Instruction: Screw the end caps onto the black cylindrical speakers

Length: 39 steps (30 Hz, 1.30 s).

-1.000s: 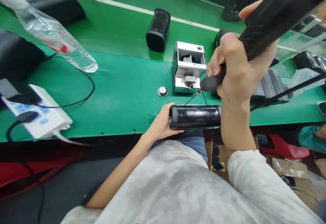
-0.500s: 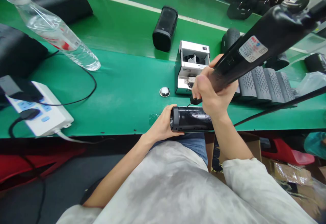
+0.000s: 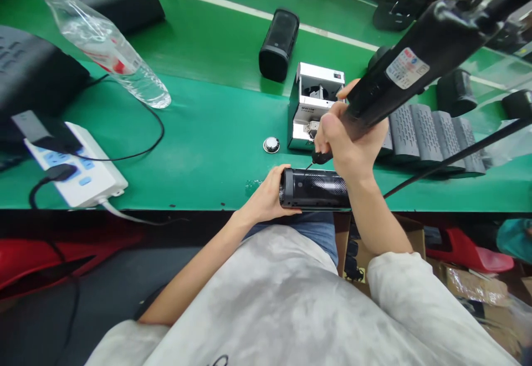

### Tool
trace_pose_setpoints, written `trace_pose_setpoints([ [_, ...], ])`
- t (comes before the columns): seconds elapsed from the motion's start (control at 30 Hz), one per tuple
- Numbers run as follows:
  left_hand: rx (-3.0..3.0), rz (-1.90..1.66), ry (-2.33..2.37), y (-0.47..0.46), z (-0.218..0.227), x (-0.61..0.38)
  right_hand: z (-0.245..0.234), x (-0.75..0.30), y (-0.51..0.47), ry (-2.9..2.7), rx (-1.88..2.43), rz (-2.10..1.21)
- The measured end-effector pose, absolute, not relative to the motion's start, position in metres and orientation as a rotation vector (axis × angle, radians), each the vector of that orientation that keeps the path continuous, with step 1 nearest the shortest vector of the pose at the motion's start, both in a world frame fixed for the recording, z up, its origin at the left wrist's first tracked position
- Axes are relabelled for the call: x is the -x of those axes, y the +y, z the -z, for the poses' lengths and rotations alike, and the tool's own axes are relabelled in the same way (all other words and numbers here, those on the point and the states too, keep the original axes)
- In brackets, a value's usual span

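A black cylindrical speaker (image 3: 315, 188) lies on its side at the near edge of the green bench (image 3: 208, 144). My left hand (image 3: 268, 198) is closed round its left end. My right hand (image 3: 347, 144) grips a long black electric screwdriver (image 3: 419, 64), whose tip points down at the top of the speaker. Just behind stands a small silver screw feeder box (image 3: 312, 105).
A small round silver part (image 3: 271, 145) lies left of the feeder. Another black speaker (image 3: 278, 44) stands further back. A row of grey ribbed parts (image 3: 432, 133) sits to the right. A water bottle (image 3: 103, 50), white power strip (image 3: 77, 169) and cables are at left.
My right hand has brought the screwdriver down from the feeder toward the speaker, tip now at its top. The left hand has kept its hold on the speaker's end.
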State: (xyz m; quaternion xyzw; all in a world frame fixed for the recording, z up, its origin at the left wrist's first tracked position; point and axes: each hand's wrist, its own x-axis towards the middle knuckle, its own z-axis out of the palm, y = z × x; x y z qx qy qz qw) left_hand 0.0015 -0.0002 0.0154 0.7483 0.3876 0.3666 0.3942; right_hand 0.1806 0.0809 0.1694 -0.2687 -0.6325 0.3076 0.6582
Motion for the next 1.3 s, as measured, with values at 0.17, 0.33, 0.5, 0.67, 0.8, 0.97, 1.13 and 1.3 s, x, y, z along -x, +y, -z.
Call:
trace_pose_setpoints([
  [0.17, -1.947, -0.937, 0.987, -0.001, -0.013, -0.002, -0.205, -0.199, 0.109, -1.333, 0.475, -0.433],
  [0.33, -1.945, -0.919, 1.014, -0.001, -0.011, -0.001, -0.207, -0.200, 0.162, -1.213, 0.468, -0.203],
  [0.5, -1.959, -0.927, 1.004, -0.002, -0.010, 0.000, -0.194, -0.201, 0.179, -1.358, 0.702, -0.328],
  [0.67, -1.948, -0.929, 1.024, -0.002, -0.010, 0.000, -0.198, -0.206, 0.168, -1.389, 0.790, -0.343],
  [0.8, -1.931, -0.912, 1.036, -0.002, -0.012, 0.000, -0.196, -0.221, 0.155, -1.380, 0.771, -0.348],
  [0.97, -1.925, -0.895, 1.045, -0.001, -0.010, 0.000, -0.205, -0.254, 0.133, -1.293, 0.558, -0.277],
  [1.13, -1.931, -0.875, 1.052, -0.001, -0.008, 0.001, -0.221, -0.281, 0.115, -1.325, 0.573, -0.265],
  [1.3, -1.930, -0.862, 1.036, -0.001, -0.007, 0.003, -0.221, -0.288, 0.110, -1.318, 0.607, -0.264],
])
